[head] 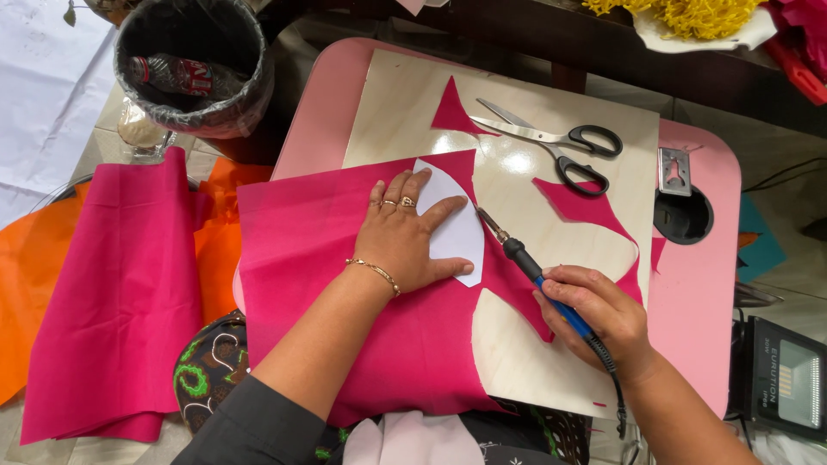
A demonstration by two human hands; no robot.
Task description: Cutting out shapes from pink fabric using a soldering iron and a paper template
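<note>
Right hand [603,314] gripping a blue-handled hot cutting pen [527,263], tip touching pink cloth [345,258].
Left hand [405,237] lying flat, fingers spread, pressing a white paper pattern [457,232] near the wooden board's [517,362] middle; scissors [560,142] resting by its far edge.

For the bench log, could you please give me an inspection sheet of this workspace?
Surface: pale board on pink table.
Job's things: pink fabric under white template; hot tool tip at template's edge.
Clutter: scissors, fabric scraps.
Grippers: left hand flat on template; right hand grips tool.
Cables: tool cord runs off table's near edge.
Surroundings: lined bin, spare fabric at left.
</note>
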